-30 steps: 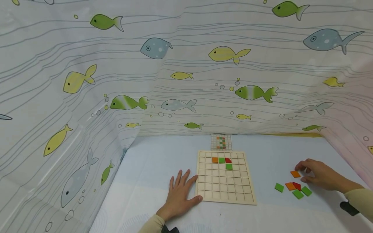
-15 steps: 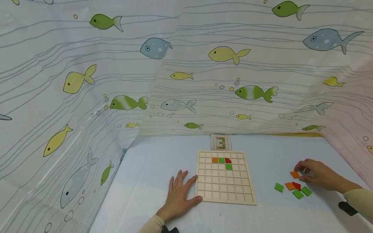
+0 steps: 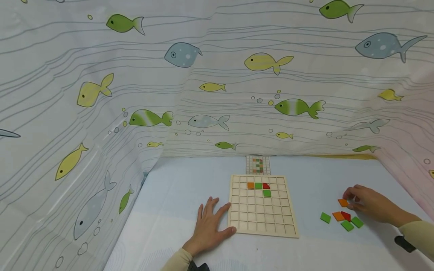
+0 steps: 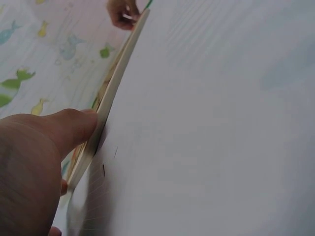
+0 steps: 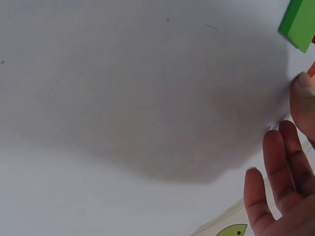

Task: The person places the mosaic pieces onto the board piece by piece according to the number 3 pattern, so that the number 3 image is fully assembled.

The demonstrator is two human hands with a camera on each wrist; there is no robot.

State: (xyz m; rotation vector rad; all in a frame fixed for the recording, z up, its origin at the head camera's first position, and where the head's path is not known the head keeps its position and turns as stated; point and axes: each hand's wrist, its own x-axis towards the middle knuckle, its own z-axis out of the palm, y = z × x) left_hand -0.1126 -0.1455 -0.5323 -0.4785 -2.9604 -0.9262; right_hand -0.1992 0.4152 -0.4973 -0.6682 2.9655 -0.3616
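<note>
On the left edge of a wooden grid board (image 3: pixel 251 208) my left hand (image 3: pixel 207 230) rests, fingers spread, with the thumb at the near left corner. In the left wrist view that thumb (image 4: pixel 74 125) lies against the board's rim. The board carries an orange tile (image 3: pixel 251 185), a green tile (image 3: pixel 258 186), a red tile (image 3: pixel 266 186) with one rounded corner, and another green tile (image 3: pixel 267 193) below the red one. To the right, my right hand (image 3: pixel 371 203) pinches a loose orange tile (image 3: pixel 343 202) between thumb and forefinger, low over the table.
Near the right hand lie more loose tiles: a green one (image 3: pixel 325 217), an orange one (image 3: pixel 338 216), a red one (image 3: pixel 346 215) and two more green ones. A small card (image 3: pixel 258 165) printed with a coloured grid pattern is behind the board. Fish-print cloth (image 3: pixel 237 105) hangs around the table.
My right thumb has drawn slightly closer to the orange tile. The left hand, the board and the other tiles keep their places; the head view has shifted a little.
</note>
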